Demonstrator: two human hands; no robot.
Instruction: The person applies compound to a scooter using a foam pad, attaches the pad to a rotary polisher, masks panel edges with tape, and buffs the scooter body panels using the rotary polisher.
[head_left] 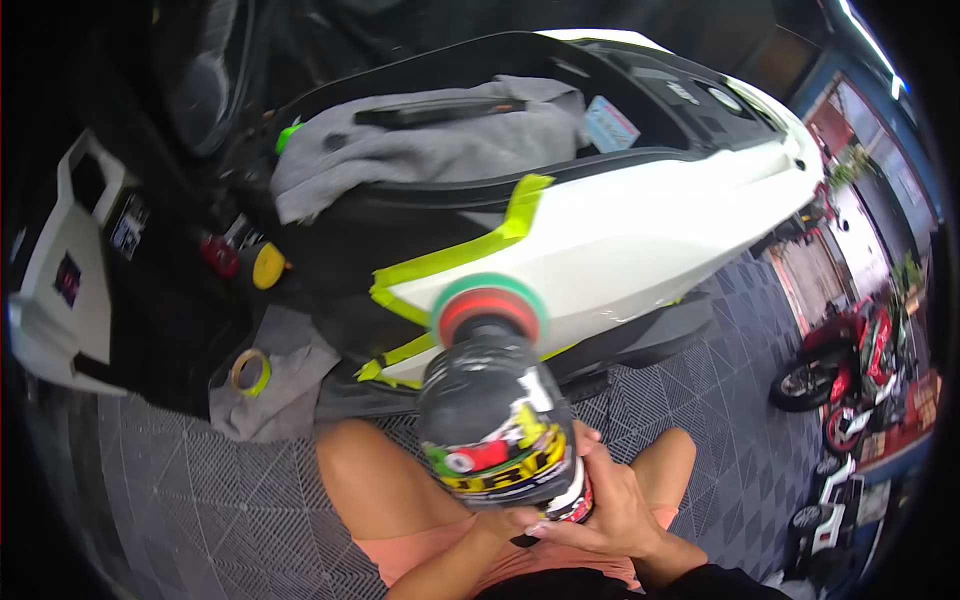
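A black polisher [480, 400] with bright stickers sits in front of me, its green-and-red round pad [441, 318] against the scooter's white side panel [620, 250]. The pad looks smeared by motion. My right hand [610, 503] wraps around the polisher's handle from the right. At the handle's lower left is my left hand [508, 522], closed on the same tool and mostly hidden behind its body. Yellow-green masking tape [460, 252] borders the panel to the left of the pad, with more strips below.
A grey towel [430, 145] with a dark object on it lies over the scooter's open top. On the left, a tape roll [251, 372] rests on a grey cloth [285, 390], near a yellow round pad [268, 266]. A red motorcycle [850, 355] stands at right on the patterned floor.
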